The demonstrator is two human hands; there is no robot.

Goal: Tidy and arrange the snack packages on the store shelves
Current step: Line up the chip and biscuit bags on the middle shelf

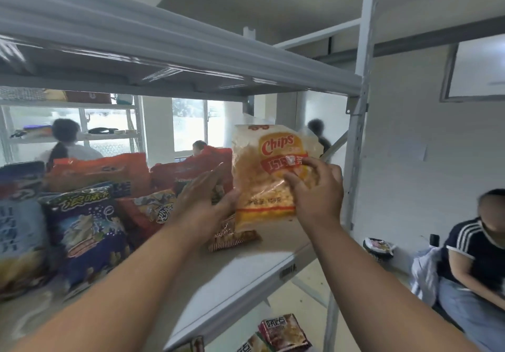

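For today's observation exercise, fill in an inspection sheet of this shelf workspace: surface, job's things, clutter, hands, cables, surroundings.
Surface: grey metal shelf, bare at its right end.
Job's things: yellow Chips bag held upright; purple bag, orange bag and red bag crowd the left.
Clutter: small brown packet lying flat beneath the Chips bag.
Hands: right hand grips the bag's front; left hand, fingers straight, against its left edge.
Cables: nothing seen.
Surroundings: seated person at right; windows behind.
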